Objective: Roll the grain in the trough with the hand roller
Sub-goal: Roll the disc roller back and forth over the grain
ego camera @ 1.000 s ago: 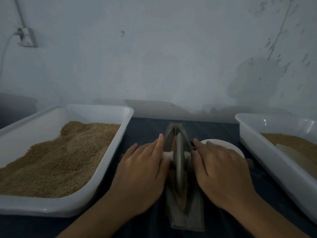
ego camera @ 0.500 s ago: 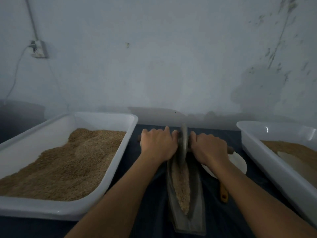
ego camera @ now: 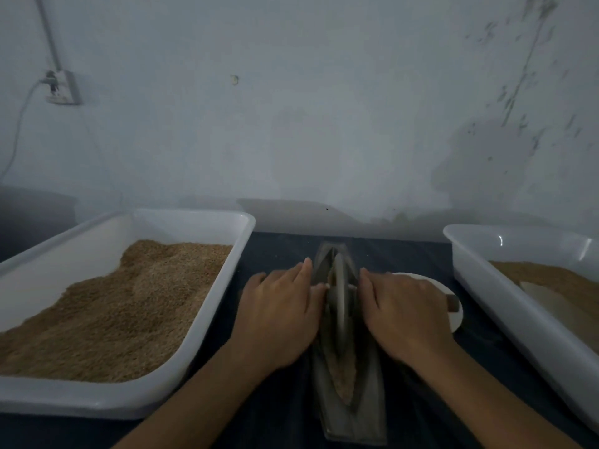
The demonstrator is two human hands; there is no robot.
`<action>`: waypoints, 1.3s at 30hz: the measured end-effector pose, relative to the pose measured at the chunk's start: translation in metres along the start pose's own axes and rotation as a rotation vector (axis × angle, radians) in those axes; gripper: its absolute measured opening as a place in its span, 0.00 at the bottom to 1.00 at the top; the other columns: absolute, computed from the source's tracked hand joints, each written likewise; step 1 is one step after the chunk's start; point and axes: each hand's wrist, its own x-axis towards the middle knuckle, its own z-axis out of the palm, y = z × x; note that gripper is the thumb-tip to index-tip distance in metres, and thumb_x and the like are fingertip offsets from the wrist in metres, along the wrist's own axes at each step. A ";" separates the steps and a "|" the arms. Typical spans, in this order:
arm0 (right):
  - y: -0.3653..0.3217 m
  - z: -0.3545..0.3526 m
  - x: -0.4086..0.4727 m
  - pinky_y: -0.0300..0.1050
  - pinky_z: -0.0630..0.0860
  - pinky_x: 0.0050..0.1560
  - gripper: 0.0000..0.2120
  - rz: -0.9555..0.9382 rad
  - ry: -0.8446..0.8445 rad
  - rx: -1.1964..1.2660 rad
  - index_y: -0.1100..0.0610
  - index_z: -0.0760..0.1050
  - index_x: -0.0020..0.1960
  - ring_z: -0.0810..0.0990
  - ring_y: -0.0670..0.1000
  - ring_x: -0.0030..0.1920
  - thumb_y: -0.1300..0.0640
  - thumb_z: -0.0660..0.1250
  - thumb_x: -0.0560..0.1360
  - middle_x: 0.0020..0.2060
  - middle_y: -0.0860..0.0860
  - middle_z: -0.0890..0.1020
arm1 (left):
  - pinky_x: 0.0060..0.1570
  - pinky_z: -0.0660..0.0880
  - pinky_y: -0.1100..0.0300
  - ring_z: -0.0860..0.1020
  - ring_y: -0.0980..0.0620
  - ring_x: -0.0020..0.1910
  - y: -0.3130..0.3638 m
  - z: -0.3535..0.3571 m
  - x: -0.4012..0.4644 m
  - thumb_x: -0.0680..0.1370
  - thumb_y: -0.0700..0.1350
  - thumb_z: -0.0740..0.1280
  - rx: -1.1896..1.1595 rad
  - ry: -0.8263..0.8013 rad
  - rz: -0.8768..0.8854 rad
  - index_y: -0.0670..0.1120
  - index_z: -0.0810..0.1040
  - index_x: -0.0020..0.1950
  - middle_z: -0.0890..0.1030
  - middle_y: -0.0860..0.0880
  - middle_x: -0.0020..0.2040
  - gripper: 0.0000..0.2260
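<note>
- nearest to me, the near end of the trough (ego camera: 353, 416) rests on the dark table (ego camera: 278, 413), running straight away from me between my forearms.
- the grain (ego camera: 340, 374) lies as a narrow strip along the trough's groove; the near part is in plain sight, tapering to a point toward me.
- it looks loose and pale, though i cannot tell at this dimness how finely it is crushed, so i judge the rolling is partway through, with more passes left.
- my left hand (ego camera: 278, 315) lies flat over the left side of the axle, fingers fairly straight and close together, pressing down, not wrapped round.
- my right hand (ego camera: 402, 312) does the same on the right, fingers extended over the handle; its dark tip (ego camera: 453, 303) pokes out past my knuckles.
- between the hands, the hand roller (ego camera: 339, 296) stands on edge in the groove, about midway along the trough, blurred.
- just beyond my right hand, a small white dish (ego camera: 452, 319) sits partly hidden.
- on the left, a white tray (ego camera: 136, 400) holds a heap of brown grain; on the right, another white tray (ego camera: 486, 280) holds a shallower layer.
- farthest off, the pale wall (ego camera: 308, 124) carries a socket (ego camera: 61, 87) with a cable.
</note>
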 end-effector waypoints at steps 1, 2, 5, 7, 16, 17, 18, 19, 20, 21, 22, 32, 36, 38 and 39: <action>0.005 0.008 0.016 0.47 0.70 0.36 0.27 0.031 -0.066 -0.012 0.45 0.73 0.39 0.74 0.44 0.32 0.42 0.39 0.83 0.31 0.45 0.76 | 0.67 0.69 0.47 0.77 0.52 0.68 0.000 0.005 0.018 0.84 0.62 0.41 0.049 0.009 -0.007 0.51 0.69 0.78 0.77 0.53 0.72 0.30; 0.011 0.016 0.031 0.48 0.68 0.37 0.26 0.072 -0.117 -0.027 0.46 0.72 0.38 0.74 0.47 0.33 0.42 0.39 0.83 0.31 0.45 0.75 | 0.65 0.69 0.46 0.78 0.50 0.66 0.001 0.010 0.037 0.85 0.60 0.43 0.086 0.005 -0.020 0.51 0.71 0.76 0.78 0.52 0.70 0.28; 0.022 0.033 0.067 0.52 0.67 0.44 0.26 0.242 -0.219 0.003 0.50 0.76 0.41 0.76 0.55 0.40 0.43 0.44 0.84 0.37 0.49 0.75 | 0.62 0.68 0.41 0.78 0.44 0.64 0.006 0.017 0.078 0.85 0.58 0.45 0.120 -0.050 -0.086 0.50 0.74 0.72 0.80 0.48 0.68 0.26; 0.025 0.040 0.072 0.53 0.66 0.46 0.25 0.236 -0.221 -0.001 0.50 0.75 0.41 0.74 0.55 0.39 0.44 0.44 0.84 0.37 0.50 0.75 | 0.61 0.68 0.40 0.78 0.42 0.62 0.007 0.018 0.085 0.83 0.58 0.42 0.148 -0.052 -0.115 0.49 0.75 0.71 0.81 0.47 0.67 0.29; 0.005 -0.013 -0.023 0.57 0.72 0.62 0.25 -0.008 -0.001 0.053 0.47 0.77 0.41 0.74 0.51 0.37 0.44 0.46 0.84 0.34 0.44 0.78 | 0.56 0.75 0.45 0.82 0.45 0.59 0.012 -0.012 -0.025 0.85 0.60 0.43 0.186 0.004 0.003 0.46 0.62 0.83 0.78 0.52 0.72 0.31; 0.003 -0.021 -0.032 0.57 0.72 0.64 0.26 -0.028 0.024 0.067 0.48 0.80 0.46 0.77 0.50 0.40 0.43 0.45 0.84 0.37 0.44 0.81 | 0.57 0.76 0.45 0.82 0.46 0.60 0.011 -0.021 -0.038 0.84 0.60 0.43 0.151 -0.007 0.032 0.46 0.61 0.83 0.78 0.52 0.73 0.32; 0.003 -0.027 -0.039 0.57 0.71 0.67 0.28 -0.043 0.030 0.072 0.48 0.82 0.50 0.80 0.49 0.42 0.42 0.44 0.83 0.41 0.44 0.84 | 0.57 0.77 0.44 0.82 0.46 0.60 0.010 -0.029 -0.046 0.84 0.60 0.43 0.125 -0.011 0.058 0.46 0.62 0.83 0.78 0.52 0.73 0.32; 0.003 -0.030 -0.042 0.58 0.71 0.68 0.29 -0.060 0.042 0.068 0.47 0.83 0.50 0.81 0.49 0.42 0.42 0.43 0.83 0.42 0.44 0.85 | 0.57 0.77 0.44 0.82 0.46 0.59 0.009 -0.034 -0.050 0.84 0.60 0.43 0.105 0.002 0.075 0.47 0.65 0.82 0.79 0.52 0.71 0.31; 0.003 -0.029 -0.043 0.58 0.72 0.67 0.28 -0.070 0.064 0.062 0.47 0.82 0.45 0.79 0.47 0.38 0.42 0.43 0.83 0.39 0.44 0.84 | 0.56 0.78 0.45 0.82 0.46 0.58 0.008 -0.035 -0.048 0.84 0.59 0.43 0.088 0.013 0.080 0.49 0.68 0.80 0.81 0.52 0.69 0.30; 0.003 -0.025 -0.040 0.57 0.74 0.63 0.27 -0.073 0.079 0.049 0.47 0.77 0.38 0.74 0.45 0.32 0.42 0.43 0.83 0.32 0.43 0.80 | 0.53 0.77 0.47 0.83 0.45 0.57 0.008 -0.034 -0.041 0.85 0.58 0.43 0.090 -0.007 0.075 0.51 0.73 0.75 0.83 0.51 0.64 0.28; 0.003 -0.020 -0.033 0.55 0.75 0.56 0.27 -0.063 0.077 0.016 0.47 0.71 0.32 0.68 0.43 0.28 0.42 0.43 0.83 0.27 0.43 0.74 | 0.48 0.75 0.48 0.82 0.43 0.55 0.008 -0.028 -0.030 0.85 0.56 0.43 0.121 -0.046 0.067 0.53 0.76 0.68 0.84 0.51 0.58 0.25; 0.022 0.041 0.076 0.51 0.62 0.44 0.23 0.249 -0.213 -0.022 0.52 0.71 0.38 0.71 0.56 0.43 0.44 0.46 0.83 0.41 0.54 0.77 | 0.50 0.69 0.46 0.79 0.38 0.60 0.003 0.013 0.086 0.85 0.54 0.48 0.273 -0.118 -0.095 0.50 0.79 0.57 0.81 0.45 0.64 0.20; 0.006 0.022 0.030 0.51 0.63 0.42 0.26 0.127 -0.016 -0.066 0.53 0.67 0.33 0.70 0.55 0.34 0.43 0.43 0.82 0.32 0.51 0.72 | 0.48 0.72 0.48 0.79 0.39 0.54 -0.003 0.010 0.040 0.86 0.52 0.49 0.321 -0.087 0.045 0.49 0.72 0.50 0.81 0.46 0.56 0.15; -0.002 0.005 0.001 0.49 0.61 0.36 0.27 0.034 0.058 -0.092 0.53 0.68 0.32 0.69 0.53 0.30 0.43 0.41 0.81 0.29 0.49 0.73 | 0.45 0.76 0.48 0.80 0.40 0.48 -0.004 0.001 0.011 0.86 0.51 0.52 0.347 -0.051 0.135 0.47 0.72 0.52 0.81 0.47 0.51 0.12; -0.003 -0.003 -0.012 0.48 0.59 0.34 0.28 0.009 0.076 -0.104 0.53 0.69 0.33 0.69 0.52 0.28 0.42 0.40 0.80 0.28 0.48 0.73 | 0.43 0.78 0.48 0.80 0.42 0.45 -0.003 -0.004 -0.004 0.86 0.50 0.52 0.344 -0.007 0.164 0.48 0.73 0.53 0.82 0.47 0.50 0.12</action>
